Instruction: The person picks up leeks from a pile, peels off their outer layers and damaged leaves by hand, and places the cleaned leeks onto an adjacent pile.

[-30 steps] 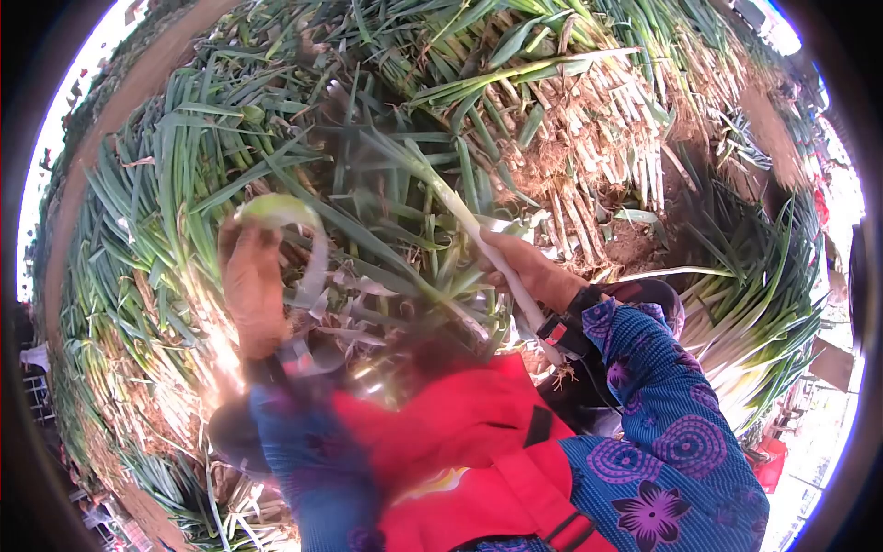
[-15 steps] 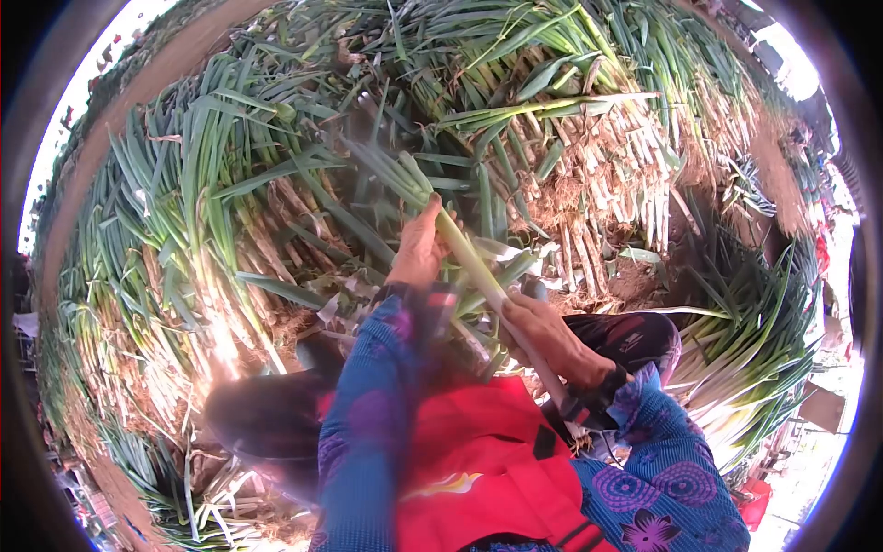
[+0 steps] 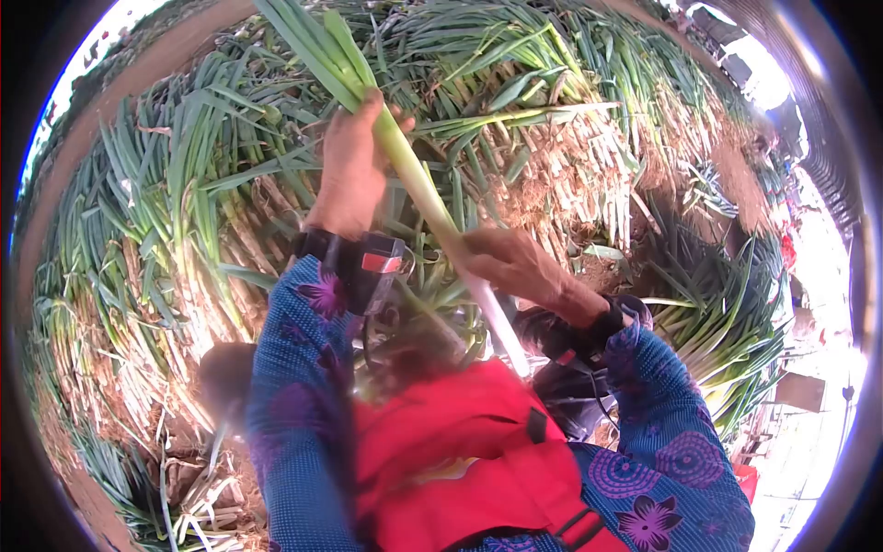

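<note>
A long green onion slants across the middle of the head view, leaves pointing up and left, its pale stalk running down toward my lap. My left hand grips it just below the leaves. Lower down, my right hand is closed round the whitish part of the same stalk. The stalk's lower end shows bare and white near the red apron. Both wrists carry dark bands, and the left one has a small boxy device.
Large heaps of unpeeled green onions lie to the left and at the back, roots toward me. Cleaner green onions form a pile at the right. Loose stalks and scraps lie at lower left, with a cardboard piece far right.
Both hands have lifted the green onion up and to the left. Its lower end, dark and blurred beside my right wrist before, now shows white.
</note>
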A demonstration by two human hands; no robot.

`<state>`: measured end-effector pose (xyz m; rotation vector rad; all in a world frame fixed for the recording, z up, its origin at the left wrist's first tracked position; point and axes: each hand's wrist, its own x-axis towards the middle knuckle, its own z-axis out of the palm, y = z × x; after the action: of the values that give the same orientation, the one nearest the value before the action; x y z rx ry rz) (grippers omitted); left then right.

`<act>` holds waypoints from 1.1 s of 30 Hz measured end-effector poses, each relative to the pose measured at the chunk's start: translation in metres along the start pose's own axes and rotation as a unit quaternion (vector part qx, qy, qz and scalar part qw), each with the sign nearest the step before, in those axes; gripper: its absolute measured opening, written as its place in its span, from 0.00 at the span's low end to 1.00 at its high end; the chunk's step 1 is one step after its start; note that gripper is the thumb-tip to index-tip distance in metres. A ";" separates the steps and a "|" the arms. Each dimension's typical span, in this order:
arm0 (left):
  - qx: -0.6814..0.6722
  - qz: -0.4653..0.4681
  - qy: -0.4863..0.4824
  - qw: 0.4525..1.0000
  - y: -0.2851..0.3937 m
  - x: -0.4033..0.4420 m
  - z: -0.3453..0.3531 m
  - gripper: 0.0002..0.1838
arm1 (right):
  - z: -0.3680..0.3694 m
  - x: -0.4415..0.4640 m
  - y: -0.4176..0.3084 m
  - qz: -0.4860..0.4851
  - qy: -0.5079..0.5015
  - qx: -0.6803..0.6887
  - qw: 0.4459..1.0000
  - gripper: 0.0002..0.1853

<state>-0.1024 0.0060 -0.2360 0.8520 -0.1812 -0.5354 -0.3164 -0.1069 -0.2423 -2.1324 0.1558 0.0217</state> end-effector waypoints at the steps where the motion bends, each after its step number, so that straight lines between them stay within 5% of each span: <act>1: 0.006 0.016 -0.003 1.000 0.013 -0.004 -0.007 0.17 | 0.005 0.009 -0.005 -0.003 -0.013 -0.017 1.000 0.16; 11: -0.088 0.066 0.000 0.994 0.062 -0.026 -0.118 0.16 | 0.096 0.082 -0.026 0.006 -0.075 -0.051 0.996 0.13; 17: -0.181 0.058 -0.013 0.982 0.082 -0.040 -0.172 0.17 | 0.153 0.099 -0.012 0.103 -0.118 0.198 0.968 0.16; 23: -0.145 0.083 0.013 0.986 0.096 -0.040 -0.194 0.13 | 0.175 0.101 -0.022 0.118 -0.080 0.228 0.963 0.14; 26: -0.140 0.067 -0.003 0.988 0.110 -0.051 -0.191 0.06 | 0.180 0.100 0.004 0.185 -0.072 0.356 0.913 0.12; 30: -0.126 0.095 -0.075 0.985 0.119 -0.054 -0.203 0.05 | 0.198 0.099 0.040 0.262 0.048 0.617 0.740 0.11; 32: -0.115 0.100 -0.057 0.987 0.126 -0.057 -0.206 0.07 | 0.197 0.091 0.050 0.116 0.054 0.526 0.841 0.11; 33: -0.107 0.101 -0.044 0.988 0.129 -0.059 -0.209 0.09 | 0.196 0.093 0.064 0.136 0.052 0.620 0.771 0.11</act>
<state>-0.0286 0.2448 -0.2714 0.5944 -0.2817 -0.3946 -0.2226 0.0141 -0.4087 -0.7590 0.4095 -0.0268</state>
